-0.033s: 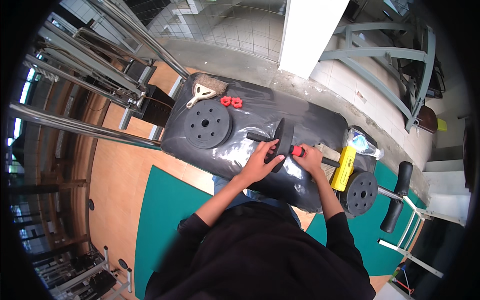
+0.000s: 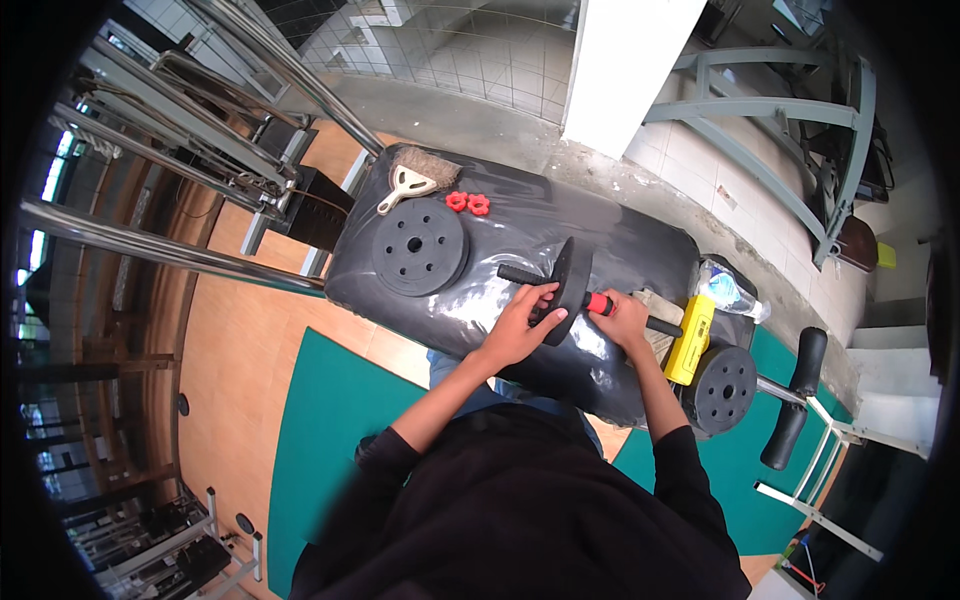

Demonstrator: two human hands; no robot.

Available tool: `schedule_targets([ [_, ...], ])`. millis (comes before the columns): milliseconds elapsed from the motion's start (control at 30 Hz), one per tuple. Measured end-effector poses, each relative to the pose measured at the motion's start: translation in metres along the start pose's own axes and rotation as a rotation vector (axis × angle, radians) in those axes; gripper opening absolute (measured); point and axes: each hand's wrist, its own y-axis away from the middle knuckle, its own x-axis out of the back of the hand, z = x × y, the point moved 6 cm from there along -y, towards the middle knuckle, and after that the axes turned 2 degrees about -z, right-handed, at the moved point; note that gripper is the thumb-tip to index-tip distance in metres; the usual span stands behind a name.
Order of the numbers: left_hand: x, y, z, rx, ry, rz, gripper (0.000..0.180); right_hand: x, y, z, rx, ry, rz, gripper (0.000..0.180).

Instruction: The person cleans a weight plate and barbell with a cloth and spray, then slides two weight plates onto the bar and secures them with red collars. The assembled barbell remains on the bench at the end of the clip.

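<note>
My left hand [image 2: 520, 328] is closed on the rim of a black weight plate [image 2: 574, 280], thumb on one side and fingers on the other. That plate stands on edge around a black dumbbell bar [image 2: 516, 273], whose threaded end sticks out on the left. Beside the plate is the bar's red collar [image 2: 599, 304]. My right hand [image 2: 624, 320] wraps the bar just right of the collar, and the bar's other end [image 2: 662, 325] reaches toward a yellow box [image 2: 689, 340]. Two red star-shaped nuts [image 2: 457, 201] lie farther back on the bench.
The black plastic-covered bench [image 2: 560, 190] carries another weight plate [image 2: 393, 250] and a cream-handled brush [image 2: 408, 183] at left. At right are a further plate [image 2: 720, 405] and a clear plastic bottle [image 2: 733, 292]. Chrome rails [image 2: 170, 255] stand left; a green mat [image 2: 330, 430] lies below.
The view has shifted slightly, so the bench sits a little farther right. Both hands keep the same hold on the plate and bar.
</note>
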Motion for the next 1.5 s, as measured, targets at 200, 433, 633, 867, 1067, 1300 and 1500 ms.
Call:
schedule_targets([
  [200,0.102,0.029,-0.089,0.286,0.135,0.357,0.028,0.004,0.003,-0.003,0.026,-0.007,0.058,0.029],
  [433,0.263,0.048,-0.174,0.744,-0.183,0.779,0.084,0.004,-0.008,-0.007,0.091,0.052,0.091,0.031],
  [633,0.259,0.014,-0.166,0.914,-0.313,0.600,0.108,0.000,-0.007,0.002,0.017,0.095,0.029,0.031],
  [867,0.260,-0.094,-0.117,0.203,-0.918,-0.052,0.091,0.002,-0.008,-0.004,0.046,0.104,0.056,0.030],
  [1067,0.245,-0.132,-0.123,0.210,-0.953,-0.506,0.109,0.006,-0.010,-0.009,0.000,0.108,0.003,0.029],
  [1300,0.236,-0.140,-0.130,0.122,-1.005,-0.579,0.101,0.005,-0.008,-0.009,0.028,0.074,0.030,0.027],
  [1500,0.235,-0.126,-0.101,0.153,-1.152,-0.474,0.098,0.005,-0.008,-0.007,0.065,0.058,0.070,0.028],
])
